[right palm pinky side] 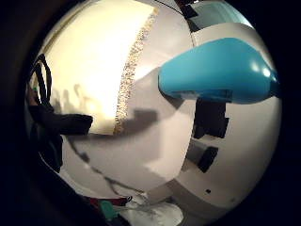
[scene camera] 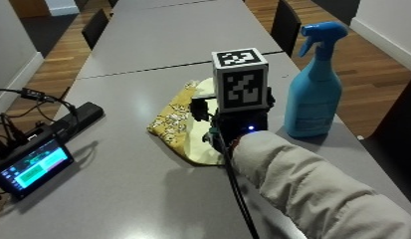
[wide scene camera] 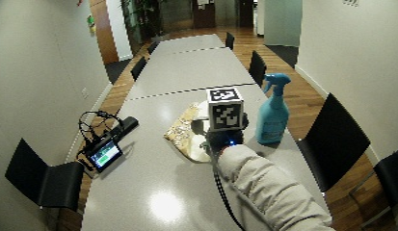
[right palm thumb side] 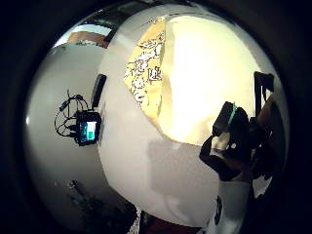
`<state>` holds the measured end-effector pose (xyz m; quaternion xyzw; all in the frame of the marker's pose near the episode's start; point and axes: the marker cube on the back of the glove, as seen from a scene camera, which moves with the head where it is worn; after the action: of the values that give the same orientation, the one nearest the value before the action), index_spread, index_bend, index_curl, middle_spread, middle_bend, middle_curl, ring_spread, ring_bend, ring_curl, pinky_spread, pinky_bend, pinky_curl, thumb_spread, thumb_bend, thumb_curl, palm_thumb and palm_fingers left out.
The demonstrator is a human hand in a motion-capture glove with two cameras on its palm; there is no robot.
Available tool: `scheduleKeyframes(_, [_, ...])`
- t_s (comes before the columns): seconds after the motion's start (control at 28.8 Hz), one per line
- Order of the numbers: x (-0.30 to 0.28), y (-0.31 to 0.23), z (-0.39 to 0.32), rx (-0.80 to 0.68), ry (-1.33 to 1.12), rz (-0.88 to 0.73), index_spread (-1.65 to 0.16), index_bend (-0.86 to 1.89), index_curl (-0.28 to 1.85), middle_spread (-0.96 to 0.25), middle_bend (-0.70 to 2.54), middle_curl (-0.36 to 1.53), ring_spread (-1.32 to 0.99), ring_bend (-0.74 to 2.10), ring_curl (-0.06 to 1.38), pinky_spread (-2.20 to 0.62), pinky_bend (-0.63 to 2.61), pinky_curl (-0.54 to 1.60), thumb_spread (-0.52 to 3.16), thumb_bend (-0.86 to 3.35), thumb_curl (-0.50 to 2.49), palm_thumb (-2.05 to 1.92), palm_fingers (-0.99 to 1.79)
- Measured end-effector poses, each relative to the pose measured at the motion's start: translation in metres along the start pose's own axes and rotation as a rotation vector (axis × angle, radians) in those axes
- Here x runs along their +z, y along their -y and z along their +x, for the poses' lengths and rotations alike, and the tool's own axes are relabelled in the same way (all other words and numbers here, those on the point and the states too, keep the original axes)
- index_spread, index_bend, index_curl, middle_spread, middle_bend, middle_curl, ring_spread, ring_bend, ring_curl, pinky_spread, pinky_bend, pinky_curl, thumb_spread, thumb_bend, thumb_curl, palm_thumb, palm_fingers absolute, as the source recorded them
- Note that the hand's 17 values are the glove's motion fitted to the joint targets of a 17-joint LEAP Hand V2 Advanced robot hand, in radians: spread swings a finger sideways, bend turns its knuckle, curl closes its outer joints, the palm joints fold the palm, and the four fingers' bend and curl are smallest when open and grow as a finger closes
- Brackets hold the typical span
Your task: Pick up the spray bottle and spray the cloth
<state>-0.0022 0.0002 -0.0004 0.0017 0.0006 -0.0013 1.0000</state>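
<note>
Blue spray bottle [scene camera: 314,89] stands just beside the cloth's [scene camera: 175,122] edge.

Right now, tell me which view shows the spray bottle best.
The outside view: the whole spray bottle stands upright on the table. The wide outside view shows it whole too, the little finger view only part, the thumb view none.

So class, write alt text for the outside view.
A gloved right hand hovers over a yellow patterned cloth on a grey table. A blue spray bottle stands upright and untouched beside it, and a small monitor sits at the table's other edge.
</note>
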Motion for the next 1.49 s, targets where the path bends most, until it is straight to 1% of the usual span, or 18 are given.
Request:
scheduleKeyframes(0.07, [0.000,0.000,-0.002,-0.003,-0.001,0.002,-0.08,0.30,0.10,-0.04,0.60,0.14,-0.08,0.59,0.11,-0.08,0.56,0.09,0.35,0.45,0.16,0.67,1.61])
scheduleKeyframes(0.21, [0.001,-0.001,-0.005,-0.007,-0.004,0.000,-0.10,0.34,0.20,-0.05,0.70,0.22,-0.11,0.70,0.23,-0.12,0.68,0.20,0.53,0.47,0.22,0.73,1.50])
scheduleKeyframes(0.35, [0.002,-0.001,-0.003,-0.004,-0.009,-0.006,-0.12,0.38,0.27,-0.06,0.76,0.29,-0.12,0.76,0.30,-0.14,0.74,0.27,0.65,0.46,0.26,0.74,1.44])
scheduleKeyframes(0.59, [0.000,-0.002,-0.004,-0.007,-0.012,-0.001,-0.13,0.41,0.34,-0.06,0.81,0.36,-0.13,0.81,0.37,-0.16,0.80,0.34,0.79,0.42,0.32,0.76,1.37])
scheduleKeyframes(0.73, [-0.005,-0.009,-0.006,-0.034,0.038,-0.004,-0.14,0.43,0.37,-0.07,0.83,0.39,-0.13,0.83,0.40,-0.17,0.82,0.38,0.84,0.39,0.35,0.77,1.35])
scheduleKeyframes(0.8, [-0.010,-0.019,-0.007,-0.075,0.119,-0.002,-0.14,0.43,0.39,-0.07,0.83,0.40,-0.13,0.84,0.41,-0.17,0.82,0.39,0.86,0.38,0.37,0.78,1.34])
scheduleKeyframes(0.87, [-0.017,-0.034,-0.006,-0.141,0.271,0.037,-0.15,0.39,0.39,-0.07,0.85,0.41,-0.14,0.85,0.43,-0.18,0.84,0.41,0.86,0.36,0.38,0.78,1.29])
scheduleKeyframes(1.01, [-0.042,-0.076,0.013,-0.264,0.745,0.230,-0.16,0.34,0.40,-0.07,0.82,0.42,-0.14,0.82,0.44,-0.18,0.84,0.43,0.86,0.32,0.41,0.79,1.18])
scheduleKeyframes(1.11, [-0.064,-0.105,0.036,-0.266,1.074,0.346,-0.17,0.31,0.41,-0.07,0.80,0.43,-0.13,0.81,0.45,-0.18,0.79,0.44,0.83,0.29,0.43,0.82,1.13])
scheduleKeyframes(1.18, [-0.071,-0.109,0.056,-0.244,1.207,0.419,-0.18,0.30,0.41,-0.07,0.80,0.44,-0.13,0.81,0.45,-0.19,0.73,0.44,0.81,0.27,0.44,0.84,1.11])
scheduleKeyframes(1.29, [-0.057,-0.084,0.109,-0.167,1.246,0.573,-0.20,0.31,0.43,-0.09,0.77,0.45,-0.15,0.77,0.46,-0.20,0.63,0.42,0.77,0.26,0.46,0.89,1.00])
scheduleKeyframes(1.35, [-0.043,-0.064,0.137,-0.108,1.225,0.627,-0.20,0.31,0.44,-0.11,0.75,0.45,-0.16,0.76,0.47,-0.20,0.57,0.42,0.76,0.24,0.47,0.91,0.94])
scheduleKeyframes(1.39, [-0.037,-0.057,0.144,-0.081,1.212,0.623,-0.21,0.32,0.45,-0.12,0.71,0.45,-0.16,0.75,0.47,-0.20,0.52,0.41,0.77,0.21,0.46,0.88,0.84])
scheduleKeyframes(1.42, [-0.031,-0.051,0.147,-0.061,1.198,0.603,-0.22,0.32,0.46,-0.12,0.71,0.46,-0.16,0.76,0.49,-0.21,0.50,0.42,0.76,0.20,0.47,0.89,0.84])
scheduleKeyframes(1.46, [-0.024,-0.046,0.148,-0.050,1.183,0.575,-0.22,0.35,0.47,-0.12,0.70,0.46,-0.16,0.72,0.48,-0.20,0.41,0.39,0.77,0.18,0.47,0.87,0.75])
scheduleKeyframes(1.49, [-0.015,-0.039,0.150,-0.048,1.168,0.544,-0.22,0.40,0.48,-0.10,0.74,0.47,-0.15,0.64,0.46,-0.15,0.23,0.35,0.80,0.16,0.46,0.85,0.57])
